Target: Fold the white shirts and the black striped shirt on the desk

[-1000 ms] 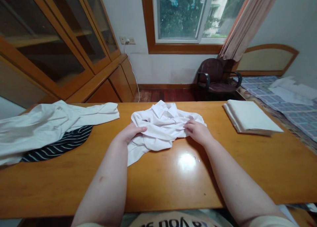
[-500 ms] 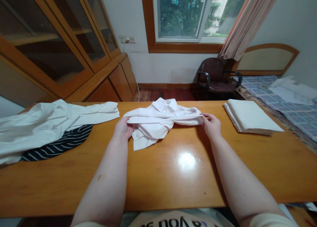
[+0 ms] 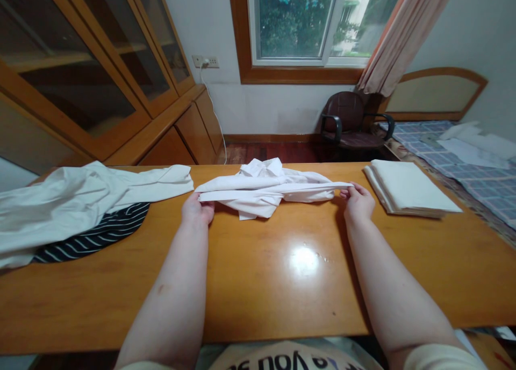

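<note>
A white collared shirt (image 3: 262, 190) lies bunched on the far part of the wooden table (image 3: 258, 284), its collar pointing toward the window. My left hand (image 3: 196, 208) is closed on the shirt's near edge at its left end, thumb out of sight under the cloth. On the other side, my right hand (image 3: 358, 200) pinches the same edge at its right end. Between both hands the edge is stretched into a nearly straight line, slightly raised. Loose folds and a corner of cloth hang below it on the table.
To the left lie a crumpled white garment (image 3: 80, 198) and a black striped cloth (image 3: 100, 235) partly under it. A folded white stack (image 3: 411, 187) sits at the right. Beyond the table are a glass-door cabinet (image 3: 100, 63), an armchair (image 3: 346, 117) and a bed (image 3: 463, 149).
My hands have moved farther apart, the right one more so, pulling the shirt's edge straighter. The hanging corner of cloth has shifted right and drawn up.
</note>
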A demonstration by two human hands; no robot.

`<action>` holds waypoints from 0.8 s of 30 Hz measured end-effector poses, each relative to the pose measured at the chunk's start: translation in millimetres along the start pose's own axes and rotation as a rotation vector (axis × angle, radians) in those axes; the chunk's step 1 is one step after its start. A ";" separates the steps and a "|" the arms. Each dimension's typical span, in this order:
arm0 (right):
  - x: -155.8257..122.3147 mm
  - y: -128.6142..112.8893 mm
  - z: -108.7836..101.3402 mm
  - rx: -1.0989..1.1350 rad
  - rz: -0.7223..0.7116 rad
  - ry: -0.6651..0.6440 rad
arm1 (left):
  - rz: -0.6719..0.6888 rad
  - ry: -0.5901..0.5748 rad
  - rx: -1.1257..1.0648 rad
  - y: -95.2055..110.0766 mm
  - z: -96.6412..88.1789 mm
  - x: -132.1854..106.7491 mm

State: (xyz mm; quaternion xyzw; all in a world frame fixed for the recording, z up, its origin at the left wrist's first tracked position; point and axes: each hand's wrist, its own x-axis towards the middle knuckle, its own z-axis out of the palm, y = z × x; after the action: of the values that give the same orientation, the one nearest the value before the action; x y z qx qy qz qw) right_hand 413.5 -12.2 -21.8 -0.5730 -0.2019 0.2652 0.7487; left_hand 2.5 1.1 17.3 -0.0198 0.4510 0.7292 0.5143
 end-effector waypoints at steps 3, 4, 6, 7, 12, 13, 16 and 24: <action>1.2 4.8 0.3 -0.077 0.005 -0.048 | 0.071 0.015 0.063 -2.9 0.6 0.8; 0.6 5.6 0.0 -0.151 -0.017 -0.076 | 0.104 0.008 0.104 -4.2 0.5 0.5; -3.5 4.0 -1.0 -0.341 -0.143 -0.110 | 0.234 0.031 0.228 -7.5 -1.0 -2.9; -7.3 1.5 -1.4 -0.433 -0.252 -0.117 | 0.347 0.061 0.313 -9.5 -2.3 -6.6; -42.8 -17.1 3.8 -0.676 -0.804 -0.405 | 1.114 -0.123 0.930 -24.2 -7.0 -47.6; -50.7 -18.6 6.2 -0.695 -0.836 -0.512 | 1.192 -0.221 1.046 -28.1 -6.4 -57.1; -67.0 -14.3 13.5 -0.762 -0.833 -0.788 | 1.241 -0.621 1.335 -41.0 -2.0 -76.4; -60.1 2.6 20.8 -0.847 -0.699 -0.950 | 1.068 -1.230 1.762 -60.0 1.3 -62.5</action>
State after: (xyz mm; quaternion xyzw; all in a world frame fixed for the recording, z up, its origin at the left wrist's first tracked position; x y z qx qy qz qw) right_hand 353.7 -33.9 -18.8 -0.5386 -0.7621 0.1298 0.3352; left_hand 78.6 -39.9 10.7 0.8803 0.4250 0.1784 0.1127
